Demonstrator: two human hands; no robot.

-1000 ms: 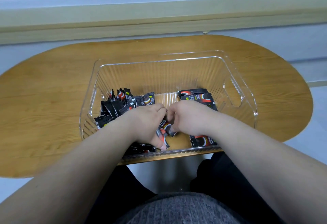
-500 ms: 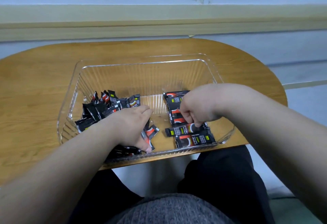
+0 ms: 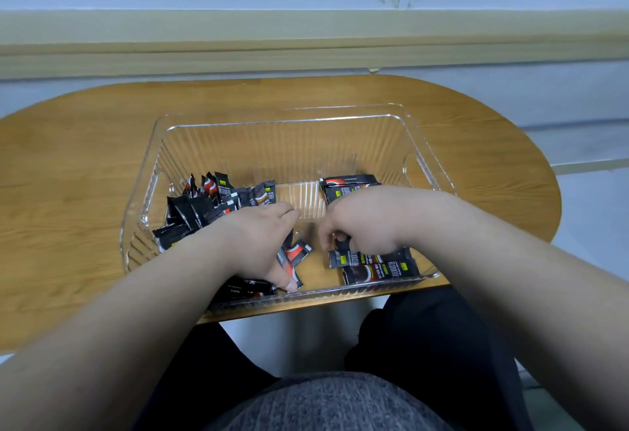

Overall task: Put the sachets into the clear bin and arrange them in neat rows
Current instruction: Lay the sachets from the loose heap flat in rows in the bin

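One clear bin (image 3: 272, 144), one table (image 3: 85, 175), two hands: left hand (image 3: 258, 236), right hand (image 3: 364, 219). Too many sachets (image 3: 204, 206) to count (jumbled heap centre left, some hidden).

None of the print can be read. The flat sachets (image 3: 374, 264) by the right front corner of the clear bin (image 3: 282, 123) carry white lettering lengthwise and small yellow-green tags, all blurred. The heaped sachets (image 3: 211, 199) at its left side show the same tags.
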